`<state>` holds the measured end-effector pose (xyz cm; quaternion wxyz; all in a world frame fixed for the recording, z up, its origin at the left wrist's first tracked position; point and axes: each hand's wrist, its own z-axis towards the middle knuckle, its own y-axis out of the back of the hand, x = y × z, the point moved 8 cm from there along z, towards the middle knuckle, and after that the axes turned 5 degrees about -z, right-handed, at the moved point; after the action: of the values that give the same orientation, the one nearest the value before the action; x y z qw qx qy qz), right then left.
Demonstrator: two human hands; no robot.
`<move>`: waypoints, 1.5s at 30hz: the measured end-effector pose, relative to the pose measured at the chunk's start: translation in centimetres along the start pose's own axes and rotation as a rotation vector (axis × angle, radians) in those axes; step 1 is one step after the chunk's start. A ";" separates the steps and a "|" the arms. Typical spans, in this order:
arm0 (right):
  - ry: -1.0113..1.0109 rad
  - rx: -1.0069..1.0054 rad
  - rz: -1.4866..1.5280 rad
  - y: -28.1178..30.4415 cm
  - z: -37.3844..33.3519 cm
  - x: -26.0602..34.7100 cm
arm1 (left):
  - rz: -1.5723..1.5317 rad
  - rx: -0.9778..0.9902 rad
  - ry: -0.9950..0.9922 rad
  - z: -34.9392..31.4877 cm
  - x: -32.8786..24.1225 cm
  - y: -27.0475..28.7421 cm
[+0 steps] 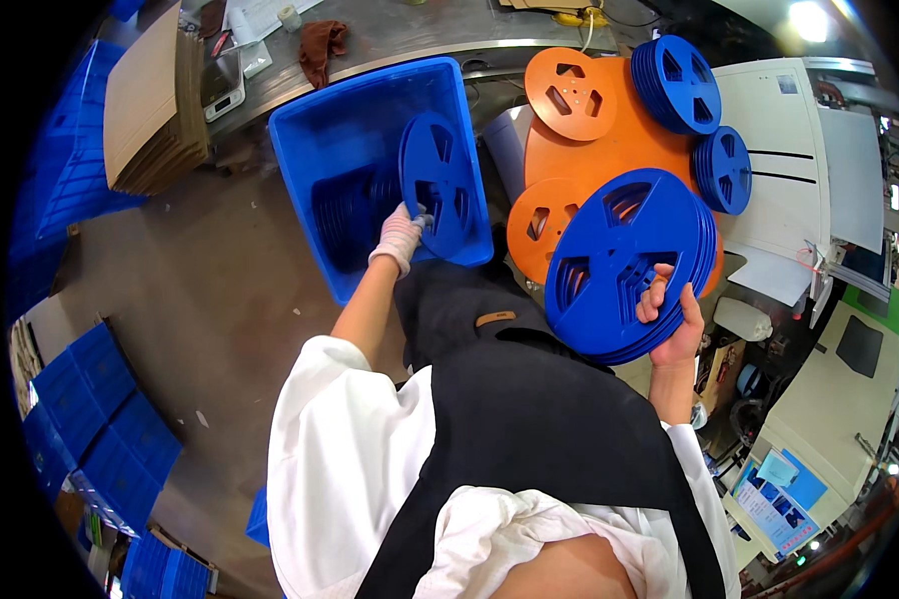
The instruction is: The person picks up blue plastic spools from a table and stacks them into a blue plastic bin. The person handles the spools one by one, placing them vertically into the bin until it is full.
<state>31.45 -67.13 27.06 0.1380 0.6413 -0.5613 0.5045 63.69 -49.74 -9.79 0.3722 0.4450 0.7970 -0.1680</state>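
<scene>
My left hand [400,238], in a pale glove, grips the lower left edge of a blue plastic reel [417,155]. That reel stands tilted inside a blue plastic bin [315,140], beside a row of blue reels [338,215] in its shadowed lower part. My bare right hand [673,317] is closed on the near right rim of a thick stack of large blue reels [609,225], some fingers hooked through a cut-out. Beneath and behind this stack is an orange surface [609,140], with an orange reel [547,82] and another orange reel [521,225] at its left.
Two smaller stacks of blue reels, a far one [654,85] and a nearer one [709,170], stand at the right. Behind the bin runs a metal workbench [400,30]. Flattened cardboard [145,110] and several blue crates [100,399] are on the left. A pale machine cabinet [764,150] borders the right.
</scene>
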 end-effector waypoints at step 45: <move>-0.074 0.650 0.557 -8.7 1.6 3.4 | 0.720 0.430 -1.321 -19.9 -30.3 -9.4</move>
<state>39.19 -67.39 32.47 -0.2328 0.4933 -0.5295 0.6497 56.96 -60.64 25.45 0.7067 0.5462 0.1669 -0.4176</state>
